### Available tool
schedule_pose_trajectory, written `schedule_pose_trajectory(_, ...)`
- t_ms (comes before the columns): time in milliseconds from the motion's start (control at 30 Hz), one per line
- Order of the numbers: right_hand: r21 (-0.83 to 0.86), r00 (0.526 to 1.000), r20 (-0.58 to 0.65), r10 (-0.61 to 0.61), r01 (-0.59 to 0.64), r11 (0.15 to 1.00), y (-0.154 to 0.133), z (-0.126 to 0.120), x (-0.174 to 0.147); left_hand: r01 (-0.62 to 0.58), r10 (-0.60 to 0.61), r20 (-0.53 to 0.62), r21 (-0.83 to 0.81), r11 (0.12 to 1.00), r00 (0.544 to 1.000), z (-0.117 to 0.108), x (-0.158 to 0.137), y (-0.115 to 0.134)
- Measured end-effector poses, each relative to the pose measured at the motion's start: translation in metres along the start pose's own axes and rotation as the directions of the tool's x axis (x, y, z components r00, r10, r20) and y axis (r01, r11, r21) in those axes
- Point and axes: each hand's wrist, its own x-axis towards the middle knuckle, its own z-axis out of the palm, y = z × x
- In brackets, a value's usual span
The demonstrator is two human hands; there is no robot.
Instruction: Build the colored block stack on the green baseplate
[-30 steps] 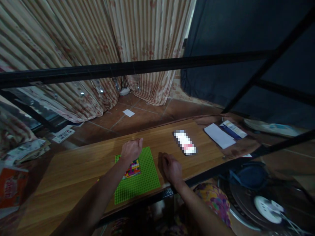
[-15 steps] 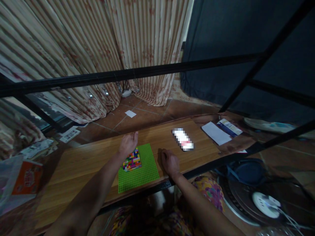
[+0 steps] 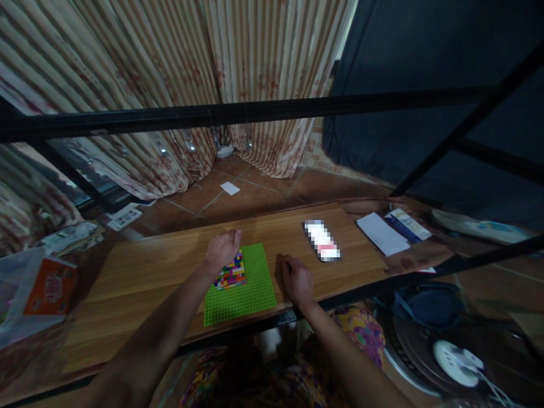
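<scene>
A green studded baseplate (image 3: pixel 255 289) lies on the wooden table, with a block of multicoloured toy bricks (image 3: pixel 233 273) on its far left part. My left hand (image 3: pixel 224 249) is over the far left corner of the plate, partly covering the bricks. Its fingers are curled closed, and whatever they may hold is hidden. To the right of the plate, my right hand (image 3: pixel 298 281) rests on the table in a loose fist. Nothing shows in it.
A lit phone (image 3: pixel 322 241) lies on the wooden table (image 3: pixel 148 272) beyond my right hand. White paper (image 3: pixel 382 233) is at the right end. A black metal bar (image 3: pixel 255 110) crosses beyond the table. An orange-labelled box (image 3: pixel 50 288) stands left; a power strip (image 3: pixel 457 362) sits lower right.
The view has shifted slightly, so most of the scene sits a little further right and higher. Both hands keep nearly the same places and poses, and the bricks look unchanged.
</scene>
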Motion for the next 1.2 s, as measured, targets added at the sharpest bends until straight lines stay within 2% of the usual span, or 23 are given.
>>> schedule_pose_trajectory(233,-0.018,0.999,0.032,0.020,-0.019,1.000,-0.002,-0.003,0.000,0.008,-0.008,0.043,-0.010,1.000,0.999,-0.001,0.001,0.002)
schedule_pose_trajectory(633,-0.012,1.000,0.000,0.015,-0.015,1.000,-0.003,-0.001,-0.001,0.007,-0.010,0.104,0.028,1.000,0.994,-0.002,0.002,0.005)
schedule_pose_trajectory(1000,-0.050,1.000,-0.004,0.002,-0.002,0.999,-0.006,-0.004,-0.001,0.010,-0.013,0.074,0.050,0.999,0.997,-0.002,0.001,0.005)
schedule_pose_trajectory(1200,-0.051,1.000,-0.017,-0.024,0.023,0.998,-0.005,-0.003,-0.001,0.005,-0.007,0.059,0.026,1.000,0.998,-0.011,-0.001,0.008)
